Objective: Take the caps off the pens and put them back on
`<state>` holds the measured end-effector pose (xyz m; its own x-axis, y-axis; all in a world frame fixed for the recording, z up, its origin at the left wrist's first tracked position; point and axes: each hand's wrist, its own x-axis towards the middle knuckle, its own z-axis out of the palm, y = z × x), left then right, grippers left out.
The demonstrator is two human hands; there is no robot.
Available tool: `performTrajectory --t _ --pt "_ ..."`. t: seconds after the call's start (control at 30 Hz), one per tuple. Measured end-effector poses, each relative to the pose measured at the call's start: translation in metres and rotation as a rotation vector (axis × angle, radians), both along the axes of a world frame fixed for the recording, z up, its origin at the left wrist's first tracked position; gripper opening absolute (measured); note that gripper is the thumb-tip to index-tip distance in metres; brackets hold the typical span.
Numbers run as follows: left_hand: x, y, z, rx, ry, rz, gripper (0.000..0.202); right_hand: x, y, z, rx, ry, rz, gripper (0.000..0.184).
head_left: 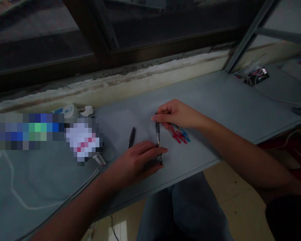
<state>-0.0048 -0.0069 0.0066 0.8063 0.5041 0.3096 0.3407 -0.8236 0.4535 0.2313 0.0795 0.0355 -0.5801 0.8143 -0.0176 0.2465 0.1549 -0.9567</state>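
The left hand (137, 160) and right hand (177, 114) each hold a closed grip on one black pen (157, 129), with a second pen (131, 137) lying nearby on the worktop (215, 100).

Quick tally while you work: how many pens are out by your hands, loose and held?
Loose pen on the desk: 1
Held pen, between left hand and right hand: 1
Total: 2
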Motion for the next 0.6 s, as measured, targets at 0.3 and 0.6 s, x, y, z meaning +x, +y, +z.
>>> performTrajectory --t 0.3,0.6 --pt "0.0028 -0.0047 0.0023 0.037 -0.005 0.009 0.020 -0.0076 -0.0013 -0.0099 0.053 -0.061 0.071 0.035" --pt "0.0002 -0.0034 -0.0003 -0.012 0.005 0.025 0.023 -0.0069 -0.0009 -0.0076 0.062 -0.084 0.079 0.030"
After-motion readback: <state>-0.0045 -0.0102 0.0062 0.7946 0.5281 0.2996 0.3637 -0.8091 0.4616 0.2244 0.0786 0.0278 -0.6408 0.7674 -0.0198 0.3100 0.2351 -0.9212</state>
